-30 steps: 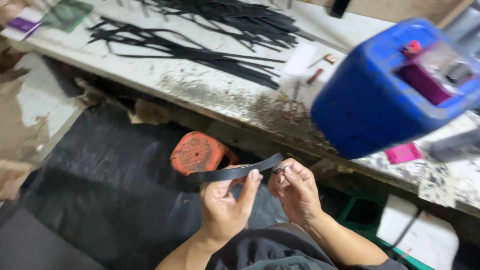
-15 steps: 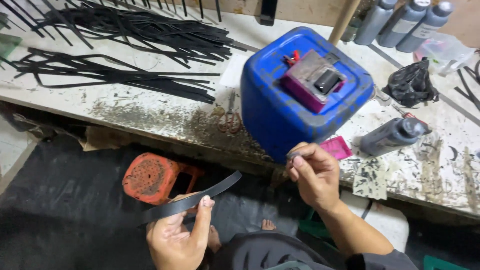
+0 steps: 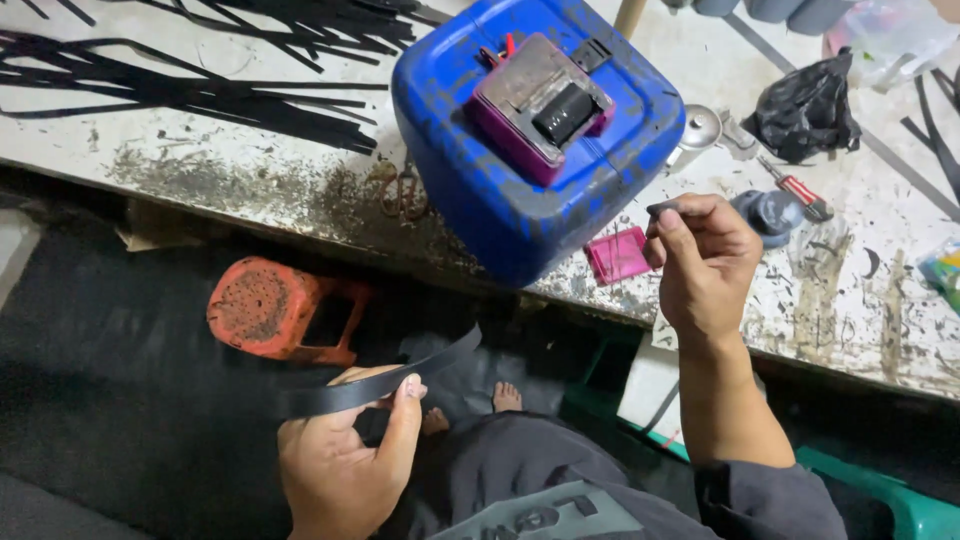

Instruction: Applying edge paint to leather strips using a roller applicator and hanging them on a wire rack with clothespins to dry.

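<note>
Blue jerrycan point(image 3: 520, 170) stands beside right hand point(image 3: 705, 265)

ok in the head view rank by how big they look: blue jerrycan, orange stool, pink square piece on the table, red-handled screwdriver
1. blue jerrycan
2. orange stool, though it sits lower, farther from the camera
3. pink square piece
4. red-handled screwdriver, close to the pink piece in look, so unsure

Bright tabletop, dim floor, slight blur.
</note>
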